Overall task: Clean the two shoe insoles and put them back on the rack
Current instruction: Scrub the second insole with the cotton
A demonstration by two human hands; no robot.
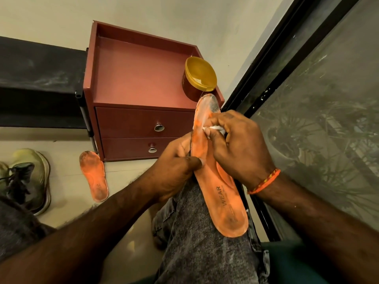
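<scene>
Insole in hands (pixel 220 193): on the knee, light, bendy; grab its edge.
Other insole (pixel 94 176): floor, nine o'clock.
Left hand (pixel 176 171): fingers pinch that edge.
Right hand (pixel 240 144): fingers squeeze a white wipe (pixel 215 128).

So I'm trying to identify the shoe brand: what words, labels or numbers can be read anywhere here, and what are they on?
"WEAR": printed on the held insole, near the heel.
Smaller print beside it: too blurred to read.
Mark on the insole on the floor: too small to read.
Side of the jar: nothing legible.
</scene>
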